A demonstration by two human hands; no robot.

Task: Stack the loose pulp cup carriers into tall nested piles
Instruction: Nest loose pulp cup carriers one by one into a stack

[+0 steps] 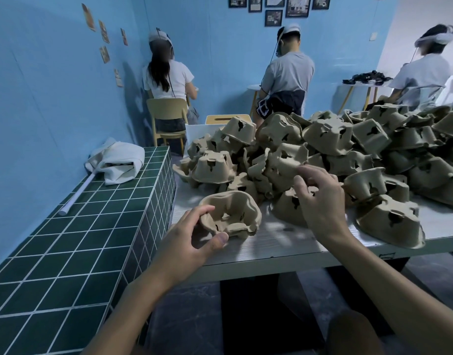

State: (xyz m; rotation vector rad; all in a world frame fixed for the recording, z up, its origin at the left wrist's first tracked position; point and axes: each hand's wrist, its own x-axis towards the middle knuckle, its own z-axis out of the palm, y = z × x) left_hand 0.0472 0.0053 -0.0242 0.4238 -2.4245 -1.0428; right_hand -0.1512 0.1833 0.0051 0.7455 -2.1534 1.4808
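Left hand (194, 234) has a single carrier (230, 216) at lower centre of the frame, thumb pressed on the near rim and fingers hooked over the left edge. The carrier sits cup-side up by the front left corner of the white worktop (271, 243); whether it rests on the surface or hangs just above it, I cannot tell.

Right hand (320, 198) is in at the near edge of the heap of carriers (348, 139), fingers curled among the pulp shells. Whether it grips one, I cannot tell. The heap runs from centre to the right edge, shells tumbled mostly upside down, none of it in tidy piles.

Left of frame, a green tiled ledge (79, 226) carries a crumpled white cloth (115, 162) and a white tube (77, 193). Along the top, three people (287, 80) sit with backs turned, facing the blue wall.
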